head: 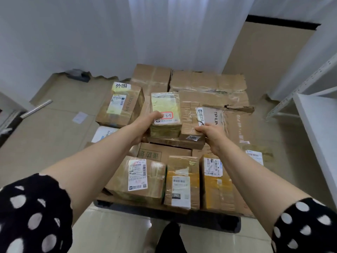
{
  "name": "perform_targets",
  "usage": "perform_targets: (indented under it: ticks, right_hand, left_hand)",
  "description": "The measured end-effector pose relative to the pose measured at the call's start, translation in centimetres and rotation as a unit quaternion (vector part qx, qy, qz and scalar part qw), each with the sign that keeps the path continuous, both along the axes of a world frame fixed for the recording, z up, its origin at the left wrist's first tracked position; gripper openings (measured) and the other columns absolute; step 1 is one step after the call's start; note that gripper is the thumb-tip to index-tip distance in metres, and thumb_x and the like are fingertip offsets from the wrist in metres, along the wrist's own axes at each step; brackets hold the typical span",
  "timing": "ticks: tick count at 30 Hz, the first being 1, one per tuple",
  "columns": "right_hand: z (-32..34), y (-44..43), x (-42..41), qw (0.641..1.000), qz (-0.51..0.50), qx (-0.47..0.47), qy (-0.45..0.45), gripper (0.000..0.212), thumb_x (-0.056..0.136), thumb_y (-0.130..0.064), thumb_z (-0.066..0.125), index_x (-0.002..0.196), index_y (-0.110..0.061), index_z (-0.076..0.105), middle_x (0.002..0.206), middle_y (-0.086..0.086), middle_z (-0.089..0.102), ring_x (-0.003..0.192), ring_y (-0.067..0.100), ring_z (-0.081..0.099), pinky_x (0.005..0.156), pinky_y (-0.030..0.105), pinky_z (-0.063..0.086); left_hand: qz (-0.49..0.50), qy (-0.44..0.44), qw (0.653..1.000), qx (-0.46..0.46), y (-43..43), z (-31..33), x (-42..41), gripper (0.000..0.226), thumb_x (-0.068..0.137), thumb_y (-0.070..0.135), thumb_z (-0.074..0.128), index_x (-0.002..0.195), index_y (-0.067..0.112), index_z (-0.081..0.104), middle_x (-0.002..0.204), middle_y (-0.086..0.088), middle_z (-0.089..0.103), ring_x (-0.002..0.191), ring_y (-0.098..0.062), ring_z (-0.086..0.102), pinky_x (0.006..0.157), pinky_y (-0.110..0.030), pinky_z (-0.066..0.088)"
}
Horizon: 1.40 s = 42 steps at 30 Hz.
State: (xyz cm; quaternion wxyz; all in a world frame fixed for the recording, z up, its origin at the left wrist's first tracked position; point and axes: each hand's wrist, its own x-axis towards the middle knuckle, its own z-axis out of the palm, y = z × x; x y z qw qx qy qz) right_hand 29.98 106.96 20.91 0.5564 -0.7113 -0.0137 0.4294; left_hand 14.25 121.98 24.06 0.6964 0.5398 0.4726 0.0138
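Observation:
A pile of taped cardboard parcels sits on a low dark cart [215,222] in front of me. My left hand [145,125] grips the left side of a small parcel [166,114] with a yellow label and a red-framed sticker. My right hand [212,134] holds the near right corner of a flat brown parcel [190,121] carrying a "1205" sticker. The two parcels lie side by side on top of the pile. Both forearms reach out from black sleeves with white dots.
Three labelled parcels [142,178] line the cart's near edge. A large torn carton [207,84] lies at the back, and a box with a yellow tag [120,105] at the left. White metal shelving [313,114] stands on the right. A metal tube [36,108] lies on the floor.

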Motion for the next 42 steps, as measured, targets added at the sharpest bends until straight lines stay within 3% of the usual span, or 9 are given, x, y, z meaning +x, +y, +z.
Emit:
perform_targets:
  ticks: [6, 9, 13, 19, 28, 32, 36, 39, 42]
  right_hand:
    - [-5.3, 2.9, 2.5, 0.999, 0.023, -0.018, 0.017, 0.015, 0.086, 0.005, 0.059, 0.085, -0.010, 0.061, 0.082, 0.007, 0.066, 0.070, 0.015, 0.063, 0.057, 0.022, 0.048]
    - [-7.9, 3.8, 3.7, 0.999, 0.021, -0.044, 0.024, 0.019, 0.086, 0.009, 0.056, 0.084, -0.009, 0.061, 0.079, 0.005, 0.065, 0.068, 0.014, 0.063, 0.053, 0.020, 0.048]
    - [-11.7, 4.7, 4.8, 0.995, -0.008, -0.088, 0.038, 0.029, 0.085, 0.013, 0.053, 0.108, -0.003, 0.061, 0.083, 0.008, 0.066, 0.071, 0.018, 0.064, 0.056, 0.023, 0.051]
    - [-16.3, 5.4, 5.8, 0.988, -0.035, -0.139, 0.052, 0.033, 0.085, 0.016, 0.048, 0.107, -0.006, 0.058, 0.081, 0.007, 0.064, 0.068, 0.017, 0.062, 0.048, 0.021, 0.051]
    - [-20.1, 4.2, 7.3, 0.967, -0.023, -0.249, 0.048, 0.033, 0.082, 0.012, 0.049, 0.112, -0.001, 0.055, 0.090, 0.011, 0.062, 0.077, 0.023, 0.061, 0.060, 0.030, 0.049]
    - [-20.9, 4.6, 7.6, 0.962, -0.005, -0.268, 0.054, 0.032, 0.081, 0.005, 0.053, 0.111, -0.003, 0.054, 0.104, 0.014, 0.063, 0.096, 0.030, 0.062, 0.087, 0.045, 0.053]
    - [-21.5, 4.5, 7.7, 0.948, 0.019, -0.312, -0.059, 0.011, 0.078, -0.014, 0.063, 0.086, -0.012, 0.056, 0.105, 0.010, 0.063, 0.105, 0.030, 0.058, 0.092, 0.046, 0.050]
    - [-20.8, 4.7, 7.4, 0.950, 0.014, -0.297, -0.098, 0.025, 0.081, -0.017, 0.063, 0.103, -0.011, 0.055, 0.102, 0.005, 0.061, 0.097, 0.024, 0.057, 0.088, 0.037, 0.049]
    - [-19.9, 5.5, 6.5, 0.969, 0.002, -0.234, -0.072, 0.020, 0.078, -0.021, 0.065, 0.096, -0.015, 0.061, 0.095, 0.003, 0.067, 0.090, 0.023, 0.064, 0.086, 0.043, 0.053]
  left_hand:
    - [0.008, 0.017, 1.000, -0.014, 3.0, -6.5, 3.0, 0.031, 0.089, 0.042, 0.059, 0.105, 0.016, 0.066, 0.097, -0.004, 0.073, 0.084, -0.019, 0.065, 0.072, -0.028, 0.050]
    - [0.000, 0.030, 0.999, -0.037, 3.8, -10.0, 4.1, 0.033, 0.087, 0.044, 0.063, 0.105, 0.017, 0.067, 0.099, -0.004, 0.074, 0.091, -0.020, 0.067, 0.071, -0.029, 0.049]
    - [-0.006, 0.050, 0.997, -0.064, 5.3, -14.8, 5.6, 0.041, 0.082, 0.042, 0.068, 0.111, 0.014, 0.067, 0.101, -0.003, 0.074, 0.099, -0.022, 0.068, 0.080, -0.033, 0.053]
    - [-0.015, 0.073, 0.993, -0.096, 5.9, -21.5, 7.9, 0.037, 0.081, 0.036, 0.070, 0.107, 0.010, 0.066, 0.100, -0.007, 0.073, 0.097, -0.023, 0.068, 0.092, -0.036, 0.051]
    - [-0.049, 0.092, 0.985, -0.138, 4.4, -25.8, 9.6, 0.077, 0.056, 0.048, 0.077, 0.120, 0.008, 0.061, 0.105, -0.005, 0.072, 0.099, -0.020, 0.067, 0.085, -0.030, 0.051]
    - [-0.037, 0.102, 0.982, -0.158, 4.2, -26.7, 9.9, 0.116, 0.029, 0.061, 0.087, 0.128, 0.011, 0.054, 0.111, -0.002, 0.070, 0.100, -0.019, 0.066, 0.086, -0.032, 0.051]
    - [-0.043, 0.078, 0.982, -0.165, 3.8, -26.3, 10.5, 0.070, 0.066, 0.039, 0.083, 0.124, 0.009, 0.058, 0.108, -0.002, 0.071, 0.099, -0.016, 0.066, 0.080, -0.025, 0.048]
    - [-0.027, 0.056, 0.986, -0.157, 4.1, -25.5, 10.5, 0.054, 0.076, 0.027, 0.078, 0.122, 0.006, 0.059, 0.107, -0.005, 0.072, 0.095, -0.016, 0.068, 0.074, -0.023, 0.050]
    - [0.005, 0.056, 0.990, -0.127, 5.7, -23.7, 9.8, 0.049, 0.077, 0.029, 0.077, 0.116, 0.004, 0.061, 0.102, -0.007, 0.072, 0.089, -0.016, 0.069, 0.073, -0.025, 0.052]
